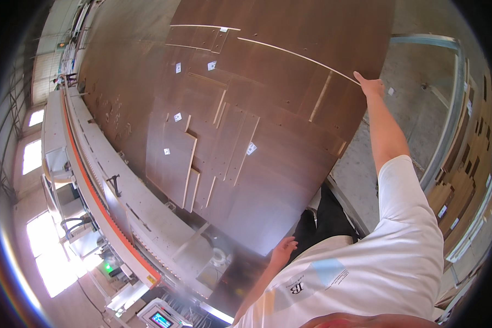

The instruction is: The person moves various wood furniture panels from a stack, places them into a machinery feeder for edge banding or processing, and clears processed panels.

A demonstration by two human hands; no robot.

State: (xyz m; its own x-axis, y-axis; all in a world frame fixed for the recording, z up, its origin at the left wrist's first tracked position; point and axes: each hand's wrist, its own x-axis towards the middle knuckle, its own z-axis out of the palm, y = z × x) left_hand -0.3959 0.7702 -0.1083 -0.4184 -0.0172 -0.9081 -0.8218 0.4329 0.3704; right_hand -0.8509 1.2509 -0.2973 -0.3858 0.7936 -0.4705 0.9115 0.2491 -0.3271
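A large dark brown board (290,180) fills the middle of the view, tilted across a stack of smaller brown panels (202,147) that carry small white labels. My right hand (369,85) reaches far out on a straight arm and grips the board's far right edge by its thin pale rim. My left hand (283,249) is close to my body and closes on the board's near lower corner. My white T-shirt (377,273) fills the lower right.
A long grey machine (109,186) with an orange stripe runs down the left, with a small screen (159,319) and a green light (108,268) at its near end. Stacked wooden panels (464,175) stand at the right behind a metal frame (448,115). Concrete floor (415,71) lies beyond.
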